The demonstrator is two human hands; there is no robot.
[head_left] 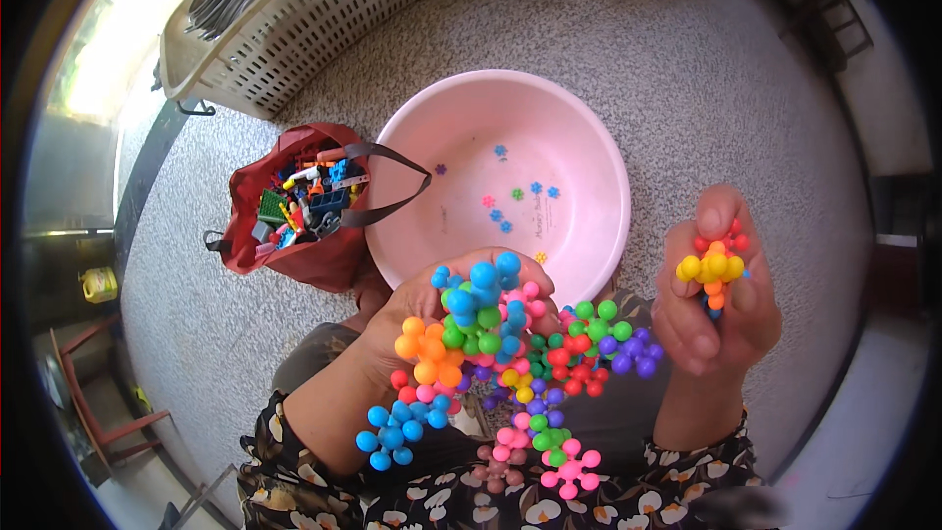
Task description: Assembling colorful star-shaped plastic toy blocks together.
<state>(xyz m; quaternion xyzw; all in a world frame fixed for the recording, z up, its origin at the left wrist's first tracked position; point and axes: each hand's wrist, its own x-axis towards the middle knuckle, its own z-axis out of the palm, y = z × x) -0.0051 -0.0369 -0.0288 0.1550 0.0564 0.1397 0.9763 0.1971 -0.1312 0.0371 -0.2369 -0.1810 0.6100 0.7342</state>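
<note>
Occupying both hands (391,322) (743,311): knobbly pieces (513,379) (710,268) (seemingly linked)

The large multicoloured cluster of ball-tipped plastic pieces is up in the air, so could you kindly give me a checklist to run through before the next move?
1. Large multicoloured cluster supported: ok, held in the left hand.
2. Small red, yellow and orange ball-tipped plastic cluster held: ok, in the fingers of the right hand.
3. Two clusters joined: not ok, they are apart.
4. Every joint in the large cluster seated: cannot tell, many are hidden.
5. Round pink plastic basin upright: ok, open side up.
6. Red fabric bag of mixed toys open at the top: ok, its contents show.
</note>
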